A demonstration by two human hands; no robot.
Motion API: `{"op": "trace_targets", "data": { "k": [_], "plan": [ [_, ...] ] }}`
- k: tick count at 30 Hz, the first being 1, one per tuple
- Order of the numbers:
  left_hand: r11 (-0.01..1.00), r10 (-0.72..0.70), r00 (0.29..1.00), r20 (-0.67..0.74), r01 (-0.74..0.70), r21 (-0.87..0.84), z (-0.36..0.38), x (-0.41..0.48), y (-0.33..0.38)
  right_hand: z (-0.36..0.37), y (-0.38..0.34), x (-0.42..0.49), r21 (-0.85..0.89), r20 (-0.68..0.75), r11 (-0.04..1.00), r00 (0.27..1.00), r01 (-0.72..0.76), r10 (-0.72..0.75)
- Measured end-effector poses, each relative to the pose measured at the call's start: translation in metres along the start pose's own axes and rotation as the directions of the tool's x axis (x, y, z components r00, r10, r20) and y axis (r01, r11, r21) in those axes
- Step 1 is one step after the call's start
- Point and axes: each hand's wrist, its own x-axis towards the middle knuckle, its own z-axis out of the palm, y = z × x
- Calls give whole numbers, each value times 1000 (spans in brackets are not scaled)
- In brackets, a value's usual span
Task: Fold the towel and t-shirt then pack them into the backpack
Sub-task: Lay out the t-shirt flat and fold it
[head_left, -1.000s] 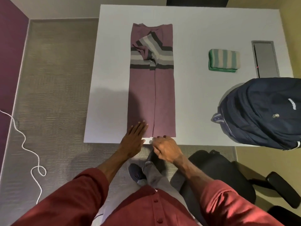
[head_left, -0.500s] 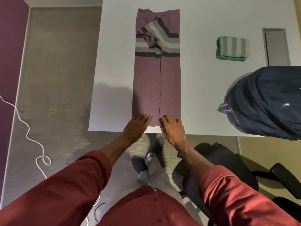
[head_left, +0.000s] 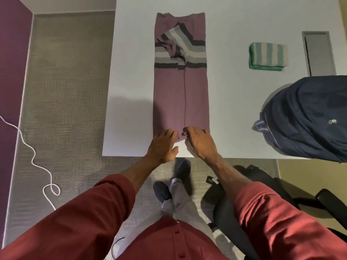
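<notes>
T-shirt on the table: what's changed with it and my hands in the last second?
The right hand moved from the edge of the table onto the near hem of the t-shirt, and its fingers now curl on it at the middle fold. The left hand stayed on the hem, fingers more bent. The t-shirt remains a long folded strip; towel and backpack have not moved.

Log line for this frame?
left hand: on hem of mauve striped t-shirt | right hand: pinching hem | folded green-striped towel: aside | navy backpack: untouched
</notes>
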Motion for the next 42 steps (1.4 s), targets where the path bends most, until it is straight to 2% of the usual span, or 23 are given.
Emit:
{"op": "trace_targets", "data": {
  "k": [5, 9, 15, 21, 33, 37, 42],
  "plan": [
    [995, -97, 994, -47, 95, -41, 1, 7, 3, -6, 6, 10, -13, 26, 996, 996, 83, -82],
    [997, -74, 994, -77, 76, 23, 3, 6, -4, -10, 14, 10, -116, 70, 981, 987, 155, -147],
    [994, -73, 994, -80, 79, 71, 6, -5, -18, -15, 12, -1, -177, 65, 981, 996, 78, -67],
    [988, -42, 998, -52, 49, 147, 15, -11, -15, -2, 9, -20, -211, 98, 968, 982, -139, 162],
    [979, 60, 998, -25, -54, 198, 29, -48, -7, 11, -8, -62, -302, 190, 950, 971, -82, 145],
    [983, 27, 999, 31, -32, 178, 38, -73, -2, 14, -17, -83, -317, 221, 946, 965, -64, 139],
    [952, -15, 987, 157, -34, 304, 44, -102, 20, 12, -30, -117, -278, 215, 958, 967, -71, 134]
  ]
}}
